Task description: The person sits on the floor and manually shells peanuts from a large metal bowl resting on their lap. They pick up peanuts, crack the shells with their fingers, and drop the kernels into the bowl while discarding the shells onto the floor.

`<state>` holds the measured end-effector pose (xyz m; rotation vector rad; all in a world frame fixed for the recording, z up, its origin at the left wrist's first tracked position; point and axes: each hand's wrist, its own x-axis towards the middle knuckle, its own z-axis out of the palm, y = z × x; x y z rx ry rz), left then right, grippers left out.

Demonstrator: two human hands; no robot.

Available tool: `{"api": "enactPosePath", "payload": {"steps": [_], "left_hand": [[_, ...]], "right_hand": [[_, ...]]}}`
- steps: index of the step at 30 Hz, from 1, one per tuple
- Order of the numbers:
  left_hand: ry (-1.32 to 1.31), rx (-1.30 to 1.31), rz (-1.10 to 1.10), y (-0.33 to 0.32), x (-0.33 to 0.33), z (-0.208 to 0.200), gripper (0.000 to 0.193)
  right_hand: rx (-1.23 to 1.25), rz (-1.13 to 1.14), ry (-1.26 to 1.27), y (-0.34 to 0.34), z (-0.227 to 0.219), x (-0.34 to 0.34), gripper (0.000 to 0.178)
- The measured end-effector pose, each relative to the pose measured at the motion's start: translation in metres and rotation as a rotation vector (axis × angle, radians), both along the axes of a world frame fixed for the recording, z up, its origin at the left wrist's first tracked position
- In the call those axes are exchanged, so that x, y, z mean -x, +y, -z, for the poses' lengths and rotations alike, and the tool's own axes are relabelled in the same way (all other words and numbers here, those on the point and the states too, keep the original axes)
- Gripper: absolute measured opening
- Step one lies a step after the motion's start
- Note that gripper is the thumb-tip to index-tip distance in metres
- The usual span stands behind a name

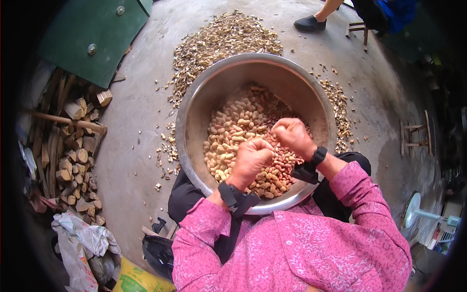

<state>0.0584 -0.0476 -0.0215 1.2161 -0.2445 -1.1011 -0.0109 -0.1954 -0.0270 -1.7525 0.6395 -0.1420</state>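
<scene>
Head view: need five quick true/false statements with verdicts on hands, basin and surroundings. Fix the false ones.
1. The left hand and right hand are both curled closed over the metal basin. True.
2. In the basin, unshelled peanuts lie mostly left of the reddish kernels. True.
3. The large heap of shells is inside the basin. False: it lies on the floor beyond it.
4. The cut firewood is on the right of the picture. False: it is on the left.
5. Only the right wrist has a black band. False: both wrists have one.
</scene>
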Motion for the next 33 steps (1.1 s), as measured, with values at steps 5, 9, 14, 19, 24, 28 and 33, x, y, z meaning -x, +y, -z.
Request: {"api": "enactPosePath", "payload": {"steps": [5, 9, 14, 19, 24, 28, 33], "left_hand": [[0.072, 0.105, -0.097, -0.002, -0.014, -0.006, 0.003], [0.068, 0.148, -0.092, 0.002, -0.015, 0.000, 0.006], [0.198, 0.054, -0.131, -0.001, -0.018, -0.004, 0.006], [0.064, -0.006, -0.035, -0.001, -0.015, 0.004, 0.004], [-0.013, -0.030, 0.036, -0.002, -0.008, 0.006, 0.004], [0.076, 0.045, 0.073, -0.001, -0.007, 0.009, 0.011], [0.146, 0.088, 0.067, -0.003, -0.009, 0.005, 0.016]], "right_hand": [[-0.544, -0.044, -0.083, -0.008, -0.012, 0.004, 0.014], [-0.608, -0.136, -0.061, -0.008, -0.014, 0.004, 0.022], [0.294, -0.274, -0.070, -0.010, -0.009, 0.005, 0.015], [-0.378, -0.250, -0.033, -0.006, -0.019, 0.011, 0.018], [-0.453, -0.285, 0.044, -0.001, -0.007, 0.011, 0.032], [-0.373, -0.262, 0.093, -0.007, -0.005, 0.014, 0.028], [-0.444, -0.196, -0.136, -0.032, -0.022, 0.018, 0.012]]}}
